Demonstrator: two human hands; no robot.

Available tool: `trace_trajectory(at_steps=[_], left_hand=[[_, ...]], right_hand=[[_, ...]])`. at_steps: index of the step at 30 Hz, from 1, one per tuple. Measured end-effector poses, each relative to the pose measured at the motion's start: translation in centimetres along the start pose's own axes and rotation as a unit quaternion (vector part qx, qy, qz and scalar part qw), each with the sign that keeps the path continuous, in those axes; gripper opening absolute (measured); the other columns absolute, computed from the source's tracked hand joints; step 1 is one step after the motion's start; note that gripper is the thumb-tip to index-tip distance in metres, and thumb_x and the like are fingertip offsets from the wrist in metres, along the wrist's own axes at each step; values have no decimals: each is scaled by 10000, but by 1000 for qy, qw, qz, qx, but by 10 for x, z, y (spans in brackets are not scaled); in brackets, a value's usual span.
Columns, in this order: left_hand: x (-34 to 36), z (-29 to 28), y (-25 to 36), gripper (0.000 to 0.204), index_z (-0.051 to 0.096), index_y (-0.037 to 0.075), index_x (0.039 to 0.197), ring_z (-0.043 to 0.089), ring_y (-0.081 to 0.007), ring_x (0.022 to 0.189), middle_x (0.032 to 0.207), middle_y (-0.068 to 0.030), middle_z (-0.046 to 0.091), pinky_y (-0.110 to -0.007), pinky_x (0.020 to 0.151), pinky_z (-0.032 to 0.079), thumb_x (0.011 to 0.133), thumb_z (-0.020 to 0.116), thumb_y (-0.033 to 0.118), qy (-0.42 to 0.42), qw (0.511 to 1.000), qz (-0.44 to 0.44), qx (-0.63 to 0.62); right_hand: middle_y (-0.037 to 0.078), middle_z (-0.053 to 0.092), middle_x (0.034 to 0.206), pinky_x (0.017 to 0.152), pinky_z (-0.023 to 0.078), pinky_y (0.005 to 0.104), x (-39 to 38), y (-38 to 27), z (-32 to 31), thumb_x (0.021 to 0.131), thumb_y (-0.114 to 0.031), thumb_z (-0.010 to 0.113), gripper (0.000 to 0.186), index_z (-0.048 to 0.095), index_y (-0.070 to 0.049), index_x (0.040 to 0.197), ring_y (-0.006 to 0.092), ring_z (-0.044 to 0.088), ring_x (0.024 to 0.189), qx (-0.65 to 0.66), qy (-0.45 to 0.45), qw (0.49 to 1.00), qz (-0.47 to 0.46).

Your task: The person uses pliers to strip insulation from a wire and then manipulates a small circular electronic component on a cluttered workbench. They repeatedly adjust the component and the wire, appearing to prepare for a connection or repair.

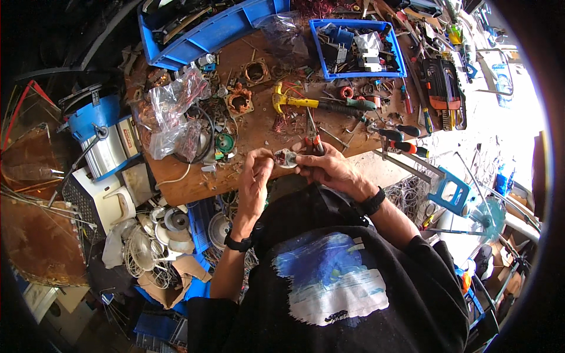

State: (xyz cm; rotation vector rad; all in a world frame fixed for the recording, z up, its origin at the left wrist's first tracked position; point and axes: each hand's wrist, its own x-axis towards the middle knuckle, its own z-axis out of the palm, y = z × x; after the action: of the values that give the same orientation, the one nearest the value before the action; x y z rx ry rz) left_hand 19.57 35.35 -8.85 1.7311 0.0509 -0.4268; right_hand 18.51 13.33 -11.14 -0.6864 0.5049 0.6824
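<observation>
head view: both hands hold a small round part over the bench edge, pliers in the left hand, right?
Not quite. The head view shows the pliers with red handles in the right hand, not the left. The left hand only pinches the small round part, held by both hands over the bench edge.

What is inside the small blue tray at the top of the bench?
The blue tray holds a jumble of small parts: white blocky pieces and a blue part show on top. Whatever lies beneath them on the tray floor is covered.
</observation>
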Motion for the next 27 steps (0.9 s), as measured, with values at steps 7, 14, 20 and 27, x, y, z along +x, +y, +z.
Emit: trace_trajectory(at_steps=[7,14,20,27], left_hand=[[-4,0,7,342,645,-29,1303,613,-139,1179,1245,-89,693,-295,1036,473,1051,631,203,-55,988,-55,-135],[-7,2,10,369,621,-43,1331,660,-152,1121,1203,-113,720,-291,977,523,1052,637,197,30,999,-17,-37],[-5,8,17,363,661,-61,1278,690,-205,1113,1173,-160,740,-324,962,537,1032,666,207,69,996,31,41],[-6,11,12,396,658,-70,1290,702,-245,1118,1200,-188,736,-348,958,543,1017,688,216,104,993,28,48]], right_hand=[[69,695,940,626,529,321,-9,-7,8,984,-147,703,298,558,-64,1231,164,696,813,-42,-10,999,-19],[217,667,936,754,515,473,-52,-28,18,980,-141,628,246,516,-19,1161,414,668,897,-652,35,738,-168],[219,611,1017,856,500,479,-62,-20,21,974,-89,611,206,529,19,1129,422,617,993,-702,66,671,-231],[217,597,1035,899,487,474,-57,-12,17,942,-60,616,230,534,24,1140,406,602,1023,-699,56,661,-267]])
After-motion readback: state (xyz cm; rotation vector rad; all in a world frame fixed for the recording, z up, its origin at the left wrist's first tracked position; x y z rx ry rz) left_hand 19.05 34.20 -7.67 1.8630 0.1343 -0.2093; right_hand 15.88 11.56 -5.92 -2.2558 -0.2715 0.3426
